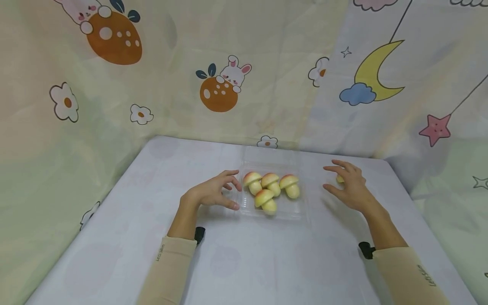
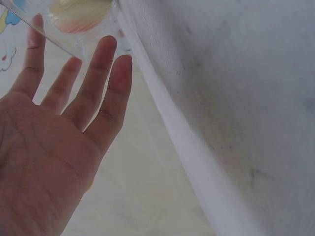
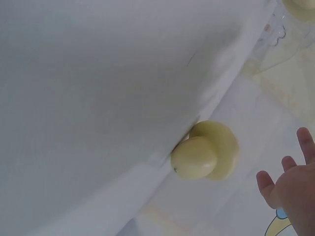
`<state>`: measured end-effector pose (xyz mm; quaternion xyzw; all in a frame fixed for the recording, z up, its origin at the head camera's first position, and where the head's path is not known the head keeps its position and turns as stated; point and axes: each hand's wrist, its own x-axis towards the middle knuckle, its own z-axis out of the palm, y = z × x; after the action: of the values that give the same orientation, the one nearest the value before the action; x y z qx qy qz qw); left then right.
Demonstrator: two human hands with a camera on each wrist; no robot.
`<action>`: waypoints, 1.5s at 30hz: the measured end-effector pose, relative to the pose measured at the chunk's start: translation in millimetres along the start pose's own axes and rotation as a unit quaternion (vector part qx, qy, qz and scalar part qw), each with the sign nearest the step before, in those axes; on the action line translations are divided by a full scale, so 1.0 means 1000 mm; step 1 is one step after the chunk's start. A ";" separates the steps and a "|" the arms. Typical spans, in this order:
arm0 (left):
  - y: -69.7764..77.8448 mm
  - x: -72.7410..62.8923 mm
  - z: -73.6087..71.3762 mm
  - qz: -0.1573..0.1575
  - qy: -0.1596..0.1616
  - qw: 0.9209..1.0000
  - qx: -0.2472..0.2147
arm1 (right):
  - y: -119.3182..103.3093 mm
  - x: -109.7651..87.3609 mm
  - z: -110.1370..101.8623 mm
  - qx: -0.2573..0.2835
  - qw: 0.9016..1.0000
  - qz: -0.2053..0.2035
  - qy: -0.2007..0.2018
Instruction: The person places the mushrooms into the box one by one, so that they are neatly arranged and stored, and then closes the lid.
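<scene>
A clear plastic box (image 1: 284, 210) lies on the table with several toy mushrooms (image 1: 271, 182) in it, yellow with reddish caps. Beside its left wall is my left hand (image 1: 211, 190), fingers spread and bent loosely. In the left wrist view the fingertips come close to the box (image 2: 54, 37); contact is unclear. To the right of the box, my right hand (image 1: 352, 186) has its thumb and fingers apart, holding nothing. One more mushroom (image 1: 340, 179) sits by that hand, mostly hidden behind it in the head view. The right wrist view shows this mushroom (image 3: 197, 157) on the table, apart from the fingers.
The box's transparent lid (image 1: 270, 156) extends toward the back edge of the white-covered table (image 1: 236, 271). A printed cloth (image 1: 282, 84) with rabbits, flowers and a moon hangs behind. Black straps (image 1: 367, 250) are at both wrists.
</scene>
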<state>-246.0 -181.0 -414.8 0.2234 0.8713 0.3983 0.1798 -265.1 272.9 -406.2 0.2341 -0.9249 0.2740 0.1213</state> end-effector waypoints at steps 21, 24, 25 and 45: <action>-0.001 -0.002 0.000 0.002 -0.001 1.000 0.003 | 0.033 -0.002 -0.010 -0.023 0.998 0.052 -0.031; 0.000 -0.002 0.000 0.006 -0.001 1.000 0.010 | 0.038 -0.001 -0.011 -0.025 0.997 0.068 -0.039; 0.000 -0.002 0.000 0.007 -0.001 1.000 0.011 | 0.040 0.000 -0.012 -0.023 0.996 0.074 -0.042; 0.001 -0.002 0.001 0.002 -0.002 1.000 0.000 | 0.060 -0.010 -0.019 -0.021 0.984 0.140 -0.112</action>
<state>-243.5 -181.2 -414.3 0.2261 0.8705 0.3981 0.1804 -284.7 332.4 -421.0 0.1289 -0.9618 0.2410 -0.0173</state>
